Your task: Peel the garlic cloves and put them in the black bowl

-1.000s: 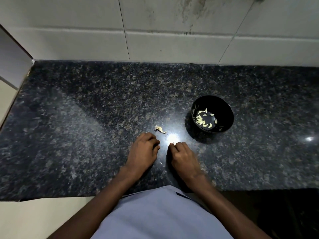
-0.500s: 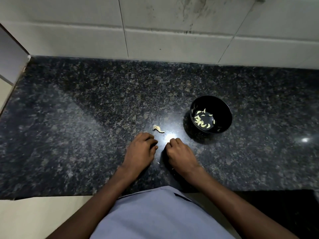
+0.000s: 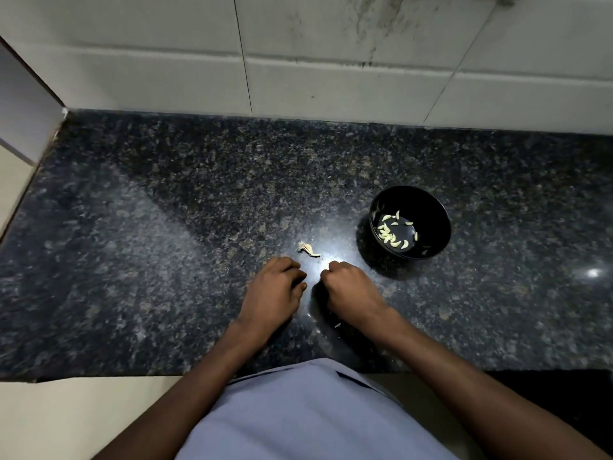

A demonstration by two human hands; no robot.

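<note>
The left hand (image 3: 277, 288) and the right hand (image 3: 348, 287) are both curled narrow, knuckles up, and I cannot tell what they hold; since a second ago they have hardly moved, so the peeling probably continues. A garlic piece (image 3: 308, 250) lies just left of the black bowl (image 3: 431, 210), beyond the hands, and peeled cloves (image 3: 393, 232) are inside the bowl.

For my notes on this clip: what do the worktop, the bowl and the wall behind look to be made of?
Worktop: polished dark granite or similar stone, judging by its speckled grain and mirror-like light glare. Black bowl: smooth and glossy, plastic or glazed ceramic; the look does not settle which. Wall: large pale tiles, probably ceramic, with a dull sheen, thin grout lines and dark stains near the top.
</note>
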